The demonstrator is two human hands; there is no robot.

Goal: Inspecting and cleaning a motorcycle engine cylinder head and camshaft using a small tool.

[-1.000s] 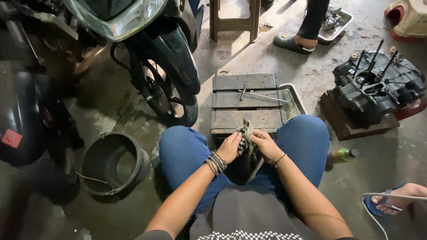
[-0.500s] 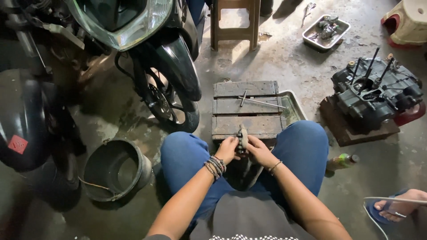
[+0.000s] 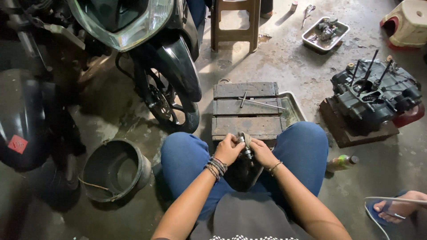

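Both hands (image 3: pixel 246 152) pinch a small metal part (image 3: pixel 245 149), its long axis pointing away.

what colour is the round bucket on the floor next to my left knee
Dark grey to black, the bucket, seen in the head view.

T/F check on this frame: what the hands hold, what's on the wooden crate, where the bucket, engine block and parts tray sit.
1. Both hands, left hand and right hand, hold one small metal part. True.
2. The wooden crate is bare. False: a T-handle tool lies on it.
3. The black bucket stands on the person's left. True.
4. The engine block lies inside the bucket. False: it sits on a board to the right.
5. The metal tray holds parts. True.
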